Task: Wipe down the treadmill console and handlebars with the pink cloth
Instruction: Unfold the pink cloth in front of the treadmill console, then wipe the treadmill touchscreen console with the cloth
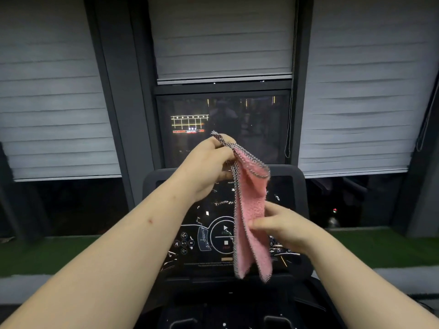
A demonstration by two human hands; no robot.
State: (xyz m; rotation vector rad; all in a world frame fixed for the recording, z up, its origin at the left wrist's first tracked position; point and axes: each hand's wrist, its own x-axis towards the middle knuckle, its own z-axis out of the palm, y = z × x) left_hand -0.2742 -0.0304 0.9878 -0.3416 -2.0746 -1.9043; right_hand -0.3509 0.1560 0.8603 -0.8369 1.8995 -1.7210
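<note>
The pink cloth point(251, 210) with a grey checked border hangs in the air above the treadmill console point(209, 233), a dark glossy panel with white button markings. My left hand point(209, 167) grips the cloth's top corner, held high in front of the window. My right hand point(282, 227) pinches the cloth's right edge at mid-height between thumb and fingers. The cloth's lower end dangles over the console's middle without visibly touching it. The handlebars are mostly hidden below my arms.
A dark window point(223, 129) with city lights is straight ahead, flanked by lowered grey blinds point(54, 103). A blind cord point(288, 138) hangs at the right of the window. Green turf point(380, 245) runs behind the console. The console's cup trays point(225, 321) are at the bottom.
</note>
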